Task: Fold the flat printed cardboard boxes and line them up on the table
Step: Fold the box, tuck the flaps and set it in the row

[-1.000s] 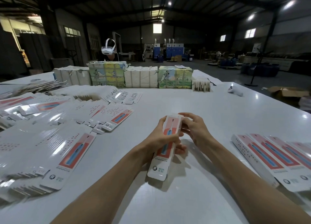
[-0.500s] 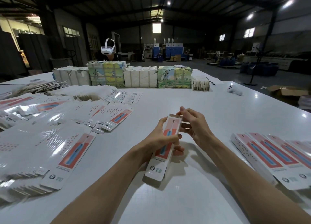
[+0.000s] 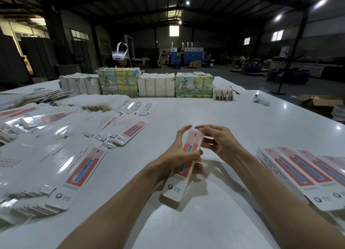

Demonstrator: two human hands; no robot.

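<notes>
**Carton in the hands: markings and condition**

The box (image 3: 173, 185) is held at the centre of the worktop (image 3: 214, 110), with its long axis pointing away from the person and its far end raised. Whether the near end touches the worktop cannot be told.

The upper panel is white and carries a red field with a blue toothbrush-shaped graphic. The near end carries a round logo and a short code that reads roughly "TS-X" upside down. The finer print is illegible.

The left hand (image 3: 177, 155) grips the box at mid-length, thumb across the printed panel. The right hand (image 3: 220, 142) pinches the far end with curled fingers.

Flat blanks (image 3: 61, 155) with the same print lie fanned out on the left. Folded boxes (image 3: 298, 172) lie side by side, touching, on the right.
</notes>
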